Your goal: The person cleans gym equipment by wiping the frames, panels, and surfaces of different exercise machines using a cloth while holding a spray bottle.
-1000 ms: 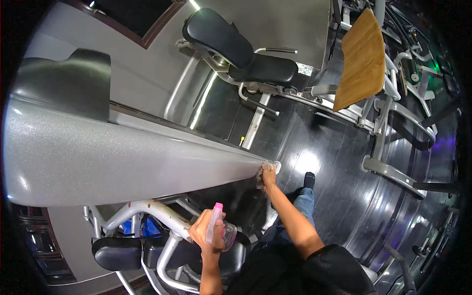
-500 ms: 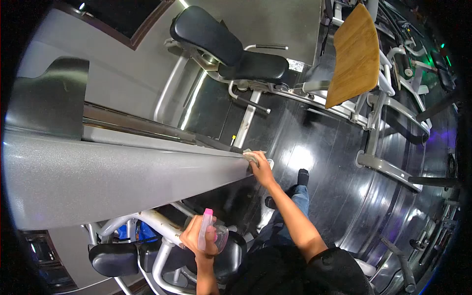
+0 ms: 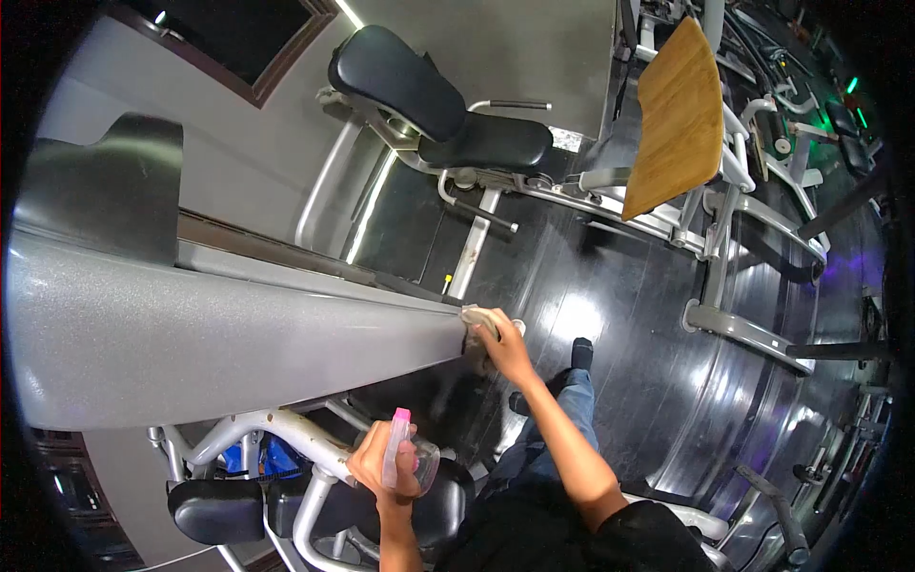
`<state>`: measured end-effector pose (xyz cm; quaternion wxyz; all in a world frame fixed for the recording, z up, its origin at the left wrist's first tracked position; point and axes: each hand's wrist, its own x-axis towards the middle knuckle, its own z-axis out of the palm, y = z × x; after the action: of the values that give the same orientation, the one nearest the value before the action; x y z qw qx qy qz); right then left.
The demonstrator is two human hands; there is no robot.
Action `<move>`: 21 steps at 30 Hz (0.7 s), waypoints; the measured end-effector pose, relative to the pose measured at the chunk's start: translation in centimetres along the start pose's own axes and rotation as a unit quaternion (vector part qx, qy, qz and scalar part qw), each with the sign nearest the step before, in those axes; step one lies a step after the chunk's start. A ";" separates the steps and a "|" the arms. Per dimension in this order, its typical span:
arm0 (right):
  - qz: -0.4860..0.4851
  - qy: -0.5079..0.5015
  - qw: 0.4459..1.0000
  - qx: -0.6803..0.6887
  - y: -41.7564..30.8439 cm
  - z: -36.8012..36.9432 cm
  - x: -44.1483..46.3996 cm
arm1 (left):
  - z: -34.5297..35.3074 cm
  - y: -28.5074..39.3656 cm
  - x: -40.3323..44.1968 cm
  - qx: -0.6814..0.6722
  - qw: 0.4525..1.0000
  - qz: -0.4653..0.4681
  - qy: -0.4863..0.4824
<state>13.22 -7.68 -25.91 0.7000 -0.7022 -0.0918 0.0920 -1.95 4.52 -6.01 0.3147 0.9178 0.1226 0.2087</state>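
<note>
A long grey machine column [image 3: 238, 334] stretches from the left edge to the middle of the view. At its far end, my right hand [image 3: 502, 345] is closed on a pale cloth [image 3: 479, 320], which touches the column's edge. Below the column, my left hand [image 3: 379, 462] grips a clear spray bottle [image 3: 425, 467] with a pink and translucent sprayer head. The bottle is upright, close to a white machine frame [image 3: 291, 431] with worn paint. My fingers hide part of the bottle.
A black padded seat machine [image 3: 486, 143] stands beyond the column. A wooden board [image 3: 675, 119] is at the upper right, near grey machine frames [image 3: 748, 334]. Black pads [image 3: 217, 512] lie at lower left. My foot [image 3: 582, 353] is on the dark floor [image 3: 629, 286].
My right hand and the cloth have shifted left in view, along the column's far end. My left hand with the bottle has moved slightly left and down. The view has shifted a little.
</note>
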 end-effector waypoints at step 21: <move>0.322 -0.090 0.898 0.287 -0.2 -4.3 -8.6 | 0.5 1.5 0.6 -0.113 0.992 -0.040 0.040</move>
<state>6.03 -14.09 -25.74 0.7917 -0.4509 0.1071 0.3980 -1.05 3.33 -5.23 0.4196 0.8616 0.1475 0.2447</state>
